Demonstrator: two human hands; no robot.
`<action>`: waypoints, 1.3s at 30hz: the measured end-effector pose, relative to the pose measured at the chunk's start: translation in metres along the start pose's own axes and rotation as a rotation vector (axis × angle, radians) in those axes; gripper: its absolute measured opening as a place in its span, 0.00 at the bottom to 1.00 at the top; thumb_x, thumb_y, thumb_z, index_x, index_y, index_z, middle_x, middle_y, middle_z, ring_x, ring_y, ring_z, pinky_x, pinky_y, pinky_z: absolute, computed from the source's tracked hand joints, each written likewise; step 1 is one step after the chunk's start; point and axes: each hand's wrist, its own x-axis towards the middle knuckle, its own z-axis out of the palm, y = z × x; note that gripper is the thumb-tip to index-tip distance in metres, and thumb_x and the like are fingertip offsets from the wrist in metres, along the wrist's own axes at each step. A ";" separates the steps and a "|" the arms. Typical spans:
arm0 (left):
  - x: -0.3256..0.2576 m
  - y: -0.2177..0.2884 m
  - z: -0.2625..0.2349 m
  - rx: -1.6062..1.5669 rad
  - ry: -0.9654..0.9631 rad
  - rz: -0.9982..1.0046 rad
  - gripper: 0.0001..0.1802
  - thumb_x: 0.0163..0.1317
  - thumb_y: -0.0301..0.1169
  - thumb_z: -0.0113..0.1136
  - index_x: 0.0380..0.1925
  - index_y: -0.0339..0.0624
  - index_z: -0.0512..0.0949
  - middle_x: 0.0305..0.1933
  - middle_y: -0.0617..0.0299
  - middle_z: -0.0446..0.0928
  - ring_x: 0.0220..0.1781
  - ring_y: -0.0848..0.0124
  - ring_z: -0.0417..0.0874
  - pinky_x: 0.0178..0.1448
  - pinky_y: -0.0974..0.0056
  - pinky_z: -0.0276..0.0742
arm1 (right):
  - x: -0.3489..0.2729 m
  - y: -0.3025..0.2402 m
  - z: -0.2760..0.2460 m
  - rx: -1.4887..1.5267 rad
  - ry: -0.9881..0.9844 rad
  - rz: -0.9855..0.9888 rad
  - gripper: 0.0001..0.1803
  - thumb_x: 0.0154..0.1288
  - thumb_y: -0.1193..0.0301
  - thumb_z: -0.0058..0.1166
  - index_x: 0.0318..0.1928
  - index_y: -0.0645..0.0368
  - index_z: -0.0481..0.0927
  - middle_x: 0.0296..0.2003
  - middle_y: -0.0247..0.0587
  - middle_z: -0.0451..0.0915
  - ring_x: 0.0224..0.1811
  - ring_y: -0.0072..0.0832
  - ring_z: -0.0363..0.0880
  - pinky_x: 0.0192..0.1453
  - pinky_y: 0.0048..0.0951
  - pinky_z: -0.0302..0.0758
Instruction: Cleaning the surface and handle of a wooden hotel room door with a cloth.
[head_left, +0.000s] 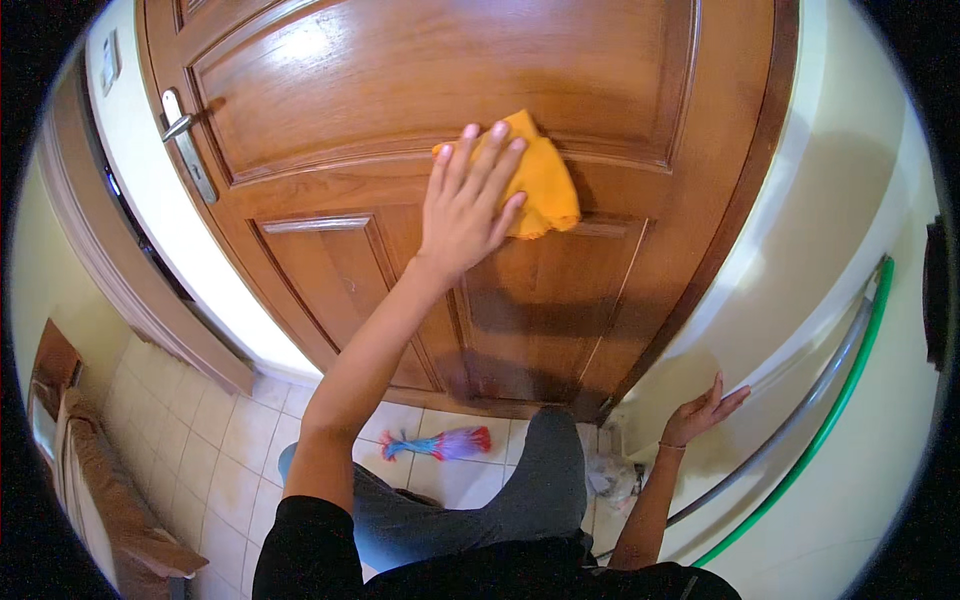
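Black shirt (480,580) nearest, lower edge of frame. Upper left: metal handle (186,145) on the wooden door (440,80). Centre: left hand (468,205), grip unclosed, fingers extended over the orange cloth (547,185) against the door's middle; flat pressure probably pins it without pinching. Lower centre: blue-and-red bristly bundle (440,443) on floor tiles, perhaps there to free both hands. Lower right: right hand (700,412), grip wide, holding nothing, near the pale wall (790,290), possibly for balance; contact unclear.
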 end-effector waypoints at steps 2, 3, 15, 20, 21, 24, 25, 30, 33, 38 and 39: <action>-0.016 -0.018 -0.001 -0.004 0.184 -0.038 0.33 0.77 0.41 0.62 0.81 0.54 0.73 0.83 0.51 0.68 0.86 0.45 0.61 0.90 0.41 0.48 | -0.002 0.006 -0.001 -0.005 0.001 0.005 0.20 0.92 0.66 0.41 0.72 0.51 0.81 0.87 0.63 0.52 0.89 0.62 0.50 0.91 0.65 0.48; -0.022 -0.026 -0.009 0.003 0.186 -0.037 0.33 0.77 0.41 0.62 0.81 0.54 0.73 0.83 0.51 0.68 0.86 0.45 0.61 0.90 0.41 0.48 | -0.002 0.009 -0.002 -0.056 -0.016 -0.011 0.20 0.91 0.68 0.43 0.72 0.53 0.82 0.86 0.62 0.54 0.89 0.60 0.51 0.91 0.63 0.49; -0.030 0.015 -0.034 0.107 -0.084 -0.131 0.37 0.77 0.46 0.62 0.84 0.55 0.69 0.76 0.47 0.69 0.74 0.47 0.68 0.79 0.40 0.62 | 0.070 -0.299 -0.027 1.074 -0.037 -0.359 0.16 0.77 0.79 0.49 0.57 0.60 0.86 0.70 0.63 0.78 0.75 0.62 0.75 0.81 0.64 0.69; -0.045 0.010 -0.025 -0.096 -0.100 -0.024 0.41 0.71 0.36 0.62 0.84 0.49 0.66 0.81 0.54 0.68 0.81 0.51 0.66 0.80 0.41 0.63 | 0.149 -0.384 0.020 1.127 -0.292 -0.475 0.30 0.81 0.72 0.51 0.80 0.57 0.73 0.83 0.53 0.67 0.86 0.56 0.61 0.88 0.65 0.52; -0.056 -0.006 -0.039 0.040 -0.185 0.012 0.38 0.75 0.36 0.60 0.84 0.50 0.66 0.83 0.54 0.67 0.84 0.49 0.64 0.83 0.41 0.61 | 0.153 -0.385 0.037 0.990 -0.331 -0.499 0.29 0.82 0.71 0.51 0.80 0.56 0.73 0.83 0.49 0.67 0.87 0.51 0.61 0.89 0.63 0.51; -0.084 -0.027 -0.067 -0.017 -0.280 -0.168 0.36 0.78 0.34 0.59 0.84 0.47 0.66 0.89 0.53 0.61 0.89 0.46 0.58 0.87 0.40 0.57 | 0.173 -0.347 0.064 0.643 -0.262 -0.523 0.29 0.84 0.69 0.50 0.81 0.53 0.73 0.83 0.44 0.68 0.88 0.45 0.61 0.90 0.60 0.50; -0.102 -0.037 -0.076 -0.033 -0.296 -0.221 0.36 0.79 0.35 0.59 0.85 0.47 0.65 0.90 0.52 0.58 0.90 0.45 0.55 0.88 0.39 0.54 | 0.179 -0.333 0.068 0.485 -0.183 -0.512 0.29 0.84 0.68 0.50 0.81 0.51 0.73 0.83 0.43 0.68 0.88 0.44 0.61 0.90 0.59 0.50; -0.178 -0.060 -0.061 0.028 -0.397 -0.314 0.39 0.80 0.41 0.59 0.86 0.43 0.61 0.93 0.46 0.49 0.93 0.40 0.45 0.92 0.37 0.43 | 0.221 -0.322 0.064 0.589 0.145 -0.170 0.18 0.79 0.74 0.56 0.65 0.54 0.86 0.65 0.41 0.84 0.72 0.48 0.76 0.80 0.59 0.63; -0.205 -0.058 -0.036 -0.049 -0.366 -0.306 0.44 0.79 0.48 0.61 0.86 0.41 0.59 0.93 0.39 0.45 0.92 0.30 0.39 0.91 0.30 0.36 | 0.220 -0.354 0.066 0.538 0.120 -0.270 0.20 0.72 0.76 0.62 0.62 0.54 0.85 0.60 0.39 0.83 0.66 0.47 0.78 0.76 0.55 0.67; -0.241 -0.061 -0.006 -0.031 -0.338 -0.264 0.42 0.78 0.47 0.62 0.85 0.42 0.62 0.93 0.41 0.46 0.92 0.31 0.40 0.90 0.29 0.37 | 0.206 -0.404 0.062 0.602 -0.020 -0.500 0.24 0.67 0.72 0.65 0.65 0.48 0.85 0.60 0.38 0.82 0.65 0.47 0.78 0.74 0.52 0.70; -0.245 -0.066 -0.003 -0.014 -0.330 -0.247 0.41 0.79 0.47 0.62 0.85 0.43 0.62 0.93 0.42 0.48 0.92 0.32 0.41 0.90 0.28 0.37 | 0.204 -0.407 0.063 0.637 -0.015 -0.552 0.24 0.68 0.71 0.65 0.65 0.47 0.85 0.60 0.38 0.82 0.64 0.47 0.78 0.74 0.53 0.70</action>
